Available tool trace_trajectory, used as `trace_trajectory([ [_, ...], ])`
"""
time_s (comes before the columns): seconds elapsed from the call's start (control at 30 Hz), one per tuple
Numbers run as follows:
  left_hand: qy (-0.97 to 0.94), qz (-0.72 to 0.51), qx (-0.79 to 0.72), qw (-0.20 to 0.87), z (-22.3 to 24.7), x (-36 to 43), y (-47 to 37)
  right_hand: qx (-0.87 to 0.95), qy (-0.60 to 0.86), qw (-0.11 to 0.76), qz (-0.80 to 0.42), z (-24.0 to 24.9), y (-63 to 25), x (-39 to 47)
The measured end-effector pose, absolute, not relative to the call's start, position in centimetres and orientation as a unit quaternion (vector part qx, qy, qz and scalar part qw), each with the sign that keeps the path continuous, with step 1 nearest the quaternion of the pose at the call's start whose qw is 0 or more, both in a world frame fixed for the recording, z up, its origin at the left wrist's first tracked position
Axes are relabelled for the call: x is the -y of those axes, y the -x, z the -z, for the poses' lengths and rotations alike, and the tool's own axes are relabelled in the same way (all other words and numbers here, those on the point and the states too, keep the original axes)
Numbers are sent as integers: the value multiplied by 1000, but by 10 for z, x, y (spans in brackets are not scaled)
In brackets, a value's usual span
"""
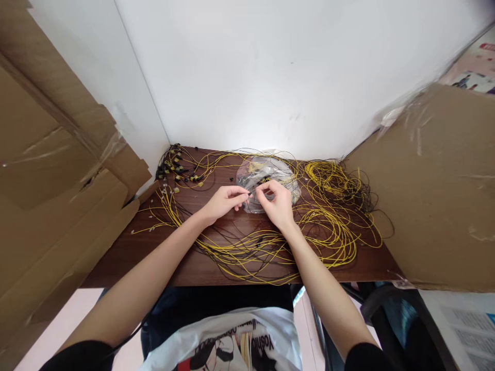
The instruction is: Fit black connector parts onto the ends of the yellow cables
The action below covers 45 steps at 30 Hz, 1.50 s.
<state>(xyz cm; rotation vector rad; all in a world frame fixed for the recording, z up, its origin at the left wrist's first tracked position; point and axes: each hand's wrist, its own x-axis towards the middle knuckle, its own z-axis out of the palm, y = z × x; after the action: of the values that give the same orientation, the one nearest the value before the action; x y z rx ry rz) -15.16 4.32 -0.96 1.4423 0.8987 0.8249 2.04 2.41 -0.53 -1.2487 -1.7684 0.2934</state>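
My left hand (225, 202) pinches a small black piece (249, 194) between thumb and forefinger; its exact kind is too small to tell. Close beside it, my right hand (277, 204) is closed in a pinch, and what its fingertips hold is too fine to make out. Both hands are over the front part of a clear plastic bag (251, 178) with small dark pieces in it. Below them, a long bundle of yellow and black wires (247, 252) runs across the table, passing near both forearms.
The brown table (116, 265) stands against a white wall (270, 77), with cardboard panels (58, 206) left and right. Black connectors with yellow tags (174, 165) are heaped at the back left. Coiled yellow wires (328, 178) lie at the back right. Loose wire ends (152, 226) lie left.
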Motion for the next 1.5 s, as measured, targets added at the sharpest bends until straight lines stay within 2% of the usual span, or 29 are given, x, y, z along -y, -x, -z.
trace_trajectory([
  [0.67, -585, -376, -355, 624, 14, -44, 151, 755, 474, 439, -109, 5, -23, -25],
  [1.1, -597, -382, -366, 604, 13, -45, 150, 739, 469, 462, -142, 5, -23, -24],
  [1.5, -610, -376, -371, 591, 13, -45, 150, 747, 474, 446, -135, 5, -22, -23],
])
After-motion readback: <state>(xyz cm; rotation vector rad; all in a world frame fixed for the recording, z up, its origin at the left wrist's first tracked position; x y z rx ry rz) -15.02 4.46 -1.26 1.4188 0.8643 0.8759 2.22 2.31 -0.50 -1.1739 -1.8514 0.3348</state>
